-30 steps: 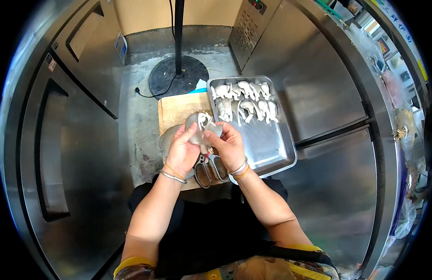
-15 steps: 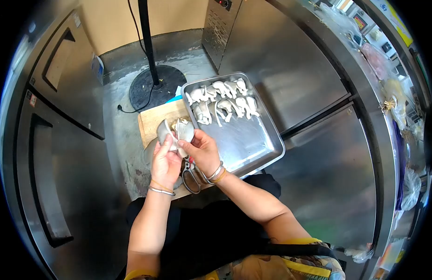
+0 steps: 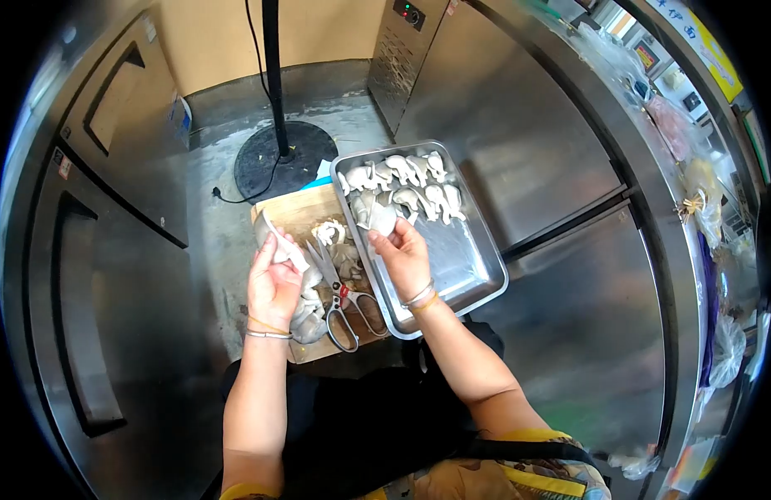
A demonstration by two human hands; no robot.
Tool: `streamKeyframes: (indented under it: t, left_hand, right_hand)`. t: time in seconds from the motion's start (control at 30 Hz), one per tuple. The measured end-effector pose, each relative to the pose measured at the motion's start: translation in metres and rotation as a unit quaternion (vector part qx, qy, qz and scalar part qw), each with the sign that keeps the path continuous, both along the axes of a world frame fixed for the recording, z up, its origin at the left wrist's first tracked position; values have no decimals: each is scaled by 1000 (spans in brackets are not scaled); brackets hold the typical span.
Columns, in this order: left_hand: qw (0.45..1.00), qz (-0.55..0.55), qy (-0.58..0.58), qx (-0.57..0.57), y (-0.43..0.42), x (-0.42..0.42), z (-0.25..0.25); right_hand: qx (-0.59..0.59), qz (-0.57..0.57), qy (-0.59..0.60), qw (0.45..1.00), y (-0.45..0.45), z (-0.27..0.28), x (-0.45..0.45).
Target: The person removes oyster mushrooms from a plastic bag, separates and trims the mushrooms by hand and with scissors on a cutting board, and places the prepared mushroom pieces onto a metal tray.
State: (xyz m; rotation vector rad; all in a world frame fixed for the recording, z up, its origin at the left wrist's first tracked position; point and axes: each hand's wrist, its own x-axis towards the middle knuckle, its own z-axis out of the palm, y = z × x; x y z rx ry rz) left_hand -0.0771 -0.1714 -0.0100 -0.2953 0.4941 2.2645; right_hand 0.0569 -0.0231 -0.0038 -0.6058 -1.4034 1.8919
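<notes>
- Head view: my right hand (image 3: 404, 257) pinches a pale piece (image 3: 381, 219) by its edge, over the tray (image 3: 454, 258).
- My left hand (image 3: 274, 287) grips another piece (image 3: 287, 252) above the board (image 3: 292, 205).
- I'd pinch lightly, well clear of the scissors (image 3: 345, 292).

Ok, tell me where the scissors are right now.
In the head view, the scissors lie on the right side of the wooden board, between the left hand and the metal tray.
</notes>
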Motion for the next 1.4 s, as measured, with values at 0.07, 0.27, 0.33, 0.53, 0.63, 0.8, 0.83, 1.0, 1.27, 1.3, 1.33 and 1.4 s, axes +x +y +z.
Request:
streamKeyframes:
  t: [0.07, 0.27, 0.33, 0.53, 0.63, 0.8, 0.83, 1.0, 1.27, 1.3, 1.33, 1.4]
  left_hand:
    - [999, -40, 21, -16, 2, 6, 5]
    - [974, -110, 181, -83, 12, 24, 12]
    - [962, -127, 229, -77, 16, 32, 9]
    - [963, -111, 223, -102, 13, 37, 11]
    - [964, -97, 218, -116, 7, 31, 14]
    - [955, -103, 258, -107, -7, 9, 24]
    - [954, -93, 262, -113, -11, 6, 27]
    - [944, -80, 296, -118, -28, -5, 38]
    - [941, -64, 312, -112, -37, -12, 36]
    - [942, -59, 312, -109, -38, -13, 35]
    - [940, -66, 316, -108, -38, -13, 34]
    - [940, -70, 318, -106, -39, -14, 35]
  right_hand:
    - [136, -23, -88, 986, 8, -12, 2]
    - [78, 53, -60, 994, -20, 17, 2]
    - [12, 102, 6, 995, -29, 12, -1]
    - [-4, 145, -6, 989, -42, 8, -4]
    - [-22, 140, -29, 989, -47, 10, 3]
    - [612, 143, -405, 664, -73, -9, 27]
    - [638, 146, -409, 636, -78, -24, 32]
    - [613, 127, -478, 616, -95, -41, 35]
    - [485, 43, -457, 745, -102, -38, 41]
    - [410, 39, -408, 815, -101, -35, 45]
    - [328, 36, -355, 875, -100, -33, 51]
    - [290, 29, -329, 898, -102, -29, 61]
